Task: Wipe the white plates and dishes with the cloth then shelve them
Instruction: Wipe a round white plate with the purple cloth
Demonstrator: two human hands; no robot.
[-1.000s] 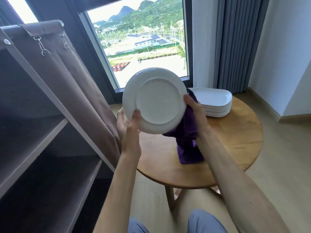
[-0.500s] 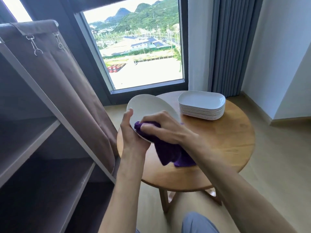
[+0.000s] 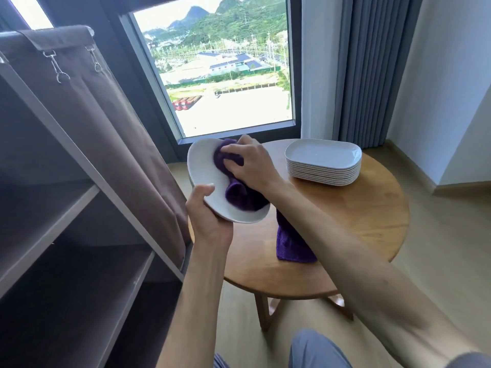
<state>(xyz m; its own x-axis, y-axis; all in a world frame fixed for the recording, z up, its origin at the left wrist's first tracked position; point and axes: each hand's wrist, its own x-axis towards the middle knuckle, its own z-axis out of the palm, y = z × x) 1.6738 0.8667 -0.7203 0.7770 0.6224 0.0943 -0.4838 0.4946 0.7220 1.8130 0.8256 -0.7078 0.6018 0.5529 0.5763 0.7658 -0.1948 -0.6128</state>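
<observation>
Purple cloth (image 3: pixel 240 193) bunched under the right hand (image 3: pixel 248 162), whose fingers are curled over it and press it onto the upper face of the white plate (image 3: pixel 203 168); the cloth's loose tail hangs past the plate's near edge, below the right forearm, over the surface (image 3: pixel 358 208). Left hand (image 3: pixel 208 216) grips the plate at its lower left rim, thumb on the top face, remaining fingers hidden beneath. Plate is held tilted in the air, above the left edge of the round wooden surface and just beside the fabric shelf unit (image 3: pixel 66 208). Stack of white rectangular dishes (image 3: pixel 322 162) sits on the far side of the surface, apart from the plate. Plate's centre is covered by cloth and hand; its underside is not visible. Shelf unit is cut off at the left and bottom.
</observation>
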